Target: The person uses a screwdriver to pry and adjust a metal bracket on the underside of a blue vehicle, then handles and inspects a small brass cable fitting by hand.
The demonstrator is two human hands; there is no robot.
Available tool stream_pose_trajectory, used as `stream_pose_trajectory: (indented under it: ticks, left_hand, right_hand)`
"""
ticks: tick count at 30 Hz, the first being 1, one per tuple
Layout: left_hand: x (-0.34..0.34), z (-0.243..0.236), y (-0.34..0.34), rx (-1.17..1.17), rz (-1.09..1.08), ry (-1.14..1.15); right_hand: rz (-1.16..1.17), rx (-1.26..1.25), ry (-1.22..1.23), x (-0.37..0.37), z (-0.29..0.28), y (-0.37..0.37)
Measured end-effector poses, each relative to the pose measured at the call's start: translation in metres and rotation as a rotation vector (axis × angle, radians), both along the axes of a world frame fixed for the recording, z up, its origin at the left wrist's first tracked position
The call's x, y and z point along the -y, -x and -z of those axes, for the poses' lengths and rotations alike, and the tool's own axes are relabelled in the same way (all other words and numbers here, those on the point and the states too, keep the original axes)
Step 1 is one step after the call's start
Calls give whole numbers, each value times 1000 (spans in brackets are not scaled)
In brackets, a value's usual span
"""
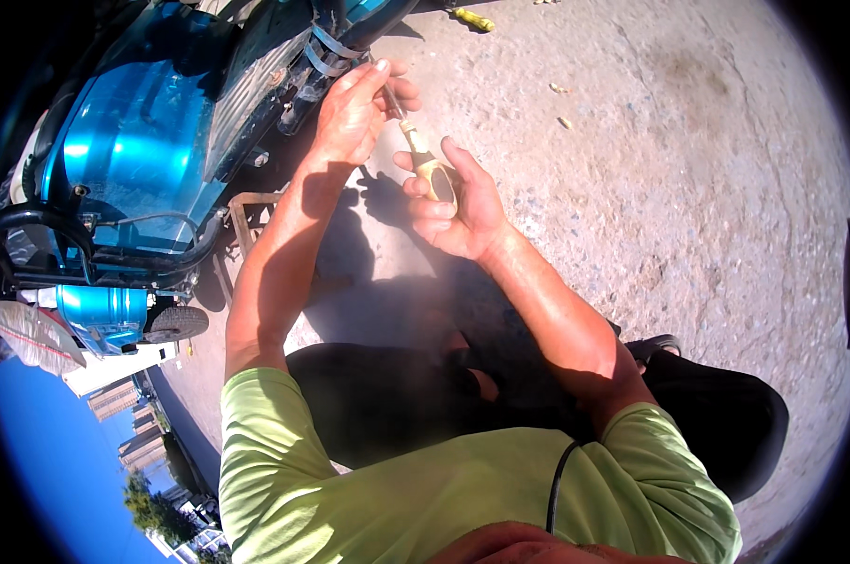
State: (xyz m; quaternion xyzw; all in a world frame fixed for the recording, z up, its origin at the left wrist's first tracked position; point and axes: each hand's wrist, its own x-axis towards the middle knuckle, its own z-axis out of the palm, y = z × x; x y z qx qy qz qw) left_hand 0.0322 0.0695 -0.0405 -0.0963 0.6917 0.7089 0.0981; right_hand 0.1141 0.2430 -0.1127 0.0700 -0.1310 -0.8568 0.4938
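My right hand (463, 207) is closed around the yellow and dark handle of a screwdriver (433, 176). Its thin metal shaft points up and left toward the blue vehicle's dark frame. Up by the shaft's far end, my left hand (350, 117) has its thumb and curled fingers on either side of the metal, closed about it. Just beyond those fingers, pale metal bands (329, 54) wrap a dark tube of the vehicle. The screwdriver's tip is hard to make out there, partly hidden by the left hand.
Blue bodywork of the vehicle (133, 141) with a black tubular bar (44, 218) fills the left side. A small metal stand (244, 214) sits below it. A yellow-handled tool (474, 19) lies on the concrete ground (669, 169), with small scraps nearby. Another blue vehicle part (105, 310) stands beyond.
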Motion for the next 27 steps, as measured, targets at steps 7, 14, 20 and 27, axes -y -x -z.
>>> stream_pose_trajectory:
  ticks: [7,14,20,27]
  left_hand:
    - [-3,0,2,-7,19,74]
    - [-5,0,3,-7,22,99]
    - [1,3,5,3,53,-40]
    - [2,0,4,-29,66,26]
  right_hand:
    - [259,-685,-992,0,1,4]
    - [360,-670,-1009,1,15,10]
    - [-20,-129,62,-10,12,10]
    - [485,-1042,-1588,2,-12,-3]
